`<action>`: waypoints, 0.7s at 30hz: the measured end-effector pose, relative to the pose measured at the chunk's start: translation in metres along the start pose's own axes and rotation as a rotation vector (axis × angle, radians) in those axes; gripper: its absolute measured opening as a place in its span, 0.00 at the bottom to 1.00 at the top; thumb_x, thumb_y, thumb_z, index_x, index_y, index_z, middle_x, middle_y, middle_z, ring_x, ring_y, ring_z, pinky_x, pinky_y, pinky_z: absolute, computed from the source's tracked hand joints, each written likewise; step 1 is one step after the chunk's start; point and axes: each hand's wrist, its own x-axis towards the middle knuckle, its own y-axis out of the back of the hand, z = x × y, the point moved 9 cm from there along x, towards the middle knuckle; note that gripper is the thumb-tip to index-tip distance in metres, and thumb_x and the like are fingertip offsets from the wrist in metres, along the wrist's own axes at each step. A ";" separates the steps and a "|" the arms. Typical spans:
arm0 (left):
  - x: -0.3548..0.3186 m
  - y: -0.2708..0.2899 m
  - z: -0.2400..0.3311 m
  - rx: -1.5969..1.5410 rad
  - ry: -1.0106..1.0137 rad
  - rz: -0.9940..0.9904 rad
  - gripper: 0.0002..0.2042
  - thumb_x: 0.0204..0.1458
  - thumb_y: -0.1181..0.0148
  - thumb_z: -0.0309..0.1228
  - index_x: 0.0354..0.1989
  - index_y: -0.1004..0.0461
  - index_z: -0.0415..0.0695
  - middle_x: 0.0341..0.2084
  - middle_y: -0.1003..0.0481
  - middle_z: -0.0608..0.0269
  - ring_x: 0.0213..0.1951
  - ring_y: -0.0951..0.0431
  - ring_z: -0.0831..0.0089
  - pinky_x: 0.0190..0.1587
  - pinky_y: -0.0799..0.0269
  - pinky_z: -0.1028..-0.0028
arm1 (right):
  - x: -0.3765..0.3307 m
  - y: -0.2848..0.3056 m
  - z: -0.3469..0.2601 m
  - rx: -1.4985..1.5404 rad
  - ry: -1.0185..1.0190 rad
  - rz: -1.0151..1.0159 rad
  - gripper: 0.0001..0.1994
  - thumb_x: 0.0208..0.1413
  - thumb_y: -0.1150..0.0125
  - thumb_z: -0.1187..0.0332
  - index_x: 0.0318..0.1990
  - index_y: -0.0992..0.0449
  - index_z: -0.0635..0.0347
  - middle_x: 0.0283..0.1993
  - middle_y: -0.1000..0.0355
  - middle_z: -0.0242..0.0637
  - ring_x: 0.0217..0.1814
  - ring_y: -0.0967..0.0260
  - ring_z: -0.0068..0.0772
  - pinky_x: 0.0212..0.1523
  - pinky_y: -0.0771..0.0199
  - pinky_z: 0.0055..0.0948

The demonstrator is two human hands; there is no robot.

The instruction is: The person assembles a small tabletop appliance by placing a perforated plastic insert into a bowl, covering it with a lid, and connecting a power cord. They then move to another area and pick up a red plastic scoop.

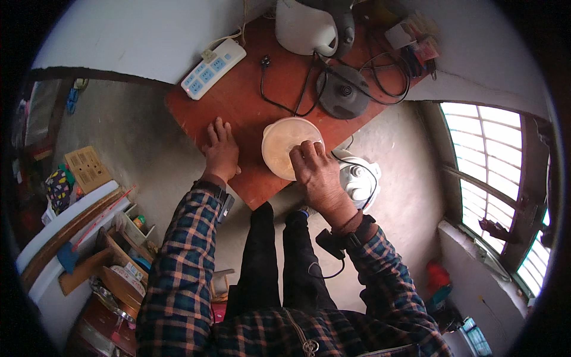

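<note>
A round, shallow, pale tub with a small tab on its rim stands near the front of the red-brown table. Whether its pale top is a lid or the inside, I cannot tell. Over its right side is my right hand, fingers bent and drawn together, their tips down at the tub. What those fingers hold, if anything, is hidden beneath them. My left hand lies on the tabletop to the left of the tub, fingers stretched out, touching only the table.
Behind the tub are a dark kettle base, its black cord and plug, and a white kettle. A white power strip lies at the back left edge. Below the table's right edge stands a white appliance. Cluttered shelves fill the lower left.
</note>
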 end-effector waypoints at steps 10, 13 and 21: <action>0.000 -0.001 0.002 -0.120 -0.007 0.004 0.65 0.34 0.19 0.43 0.73 0.64 0.33 0.74 0.67 0.43 0.74 0.60 0.43 0.57 0.27 0.49 | -0.017 0.009 -0.004 -0.050 -0.122 0.089 0.22 0.47 0.41 0.67 0.50 0.28 0.67 0.45 0.35 0.44 0.45 0.32 0.39 0.35 0.26 0.33; 0.003 -0.007 0.002 -0.166 0.005 -0.063 0.67 0.33 0.19 0.41 0.73 0.69 0.33 0.74 0.70 0.41 0.74 0.64 0.41 0.69 0.42 0.50 | -0.041 0.019 -0.015 0.097 -0.063 0.156 0.23 0.47 0.42 0.67 0.51 0.28 0.68 0.44 0.33 0.44 0.43 0.30 0.38 0.35 0.26 0.30; 0.002 -0.006 0.001 -0.145 0.045 -0.108 0.69 0.32 0.18 0.41 0.73 0.71 0.36 0.74 0.72 0.45 0.75 0.67 0.45 0.68 0.40 0.49 | -0.094 -0.023 -0.007 0.344 -0.151 -0.008 0.18 0.44 0.39 0.68 0.44 0.29 0.62 0.38 0.33 0.39 0.40 0.28 0.39 0.37 0.24 0.35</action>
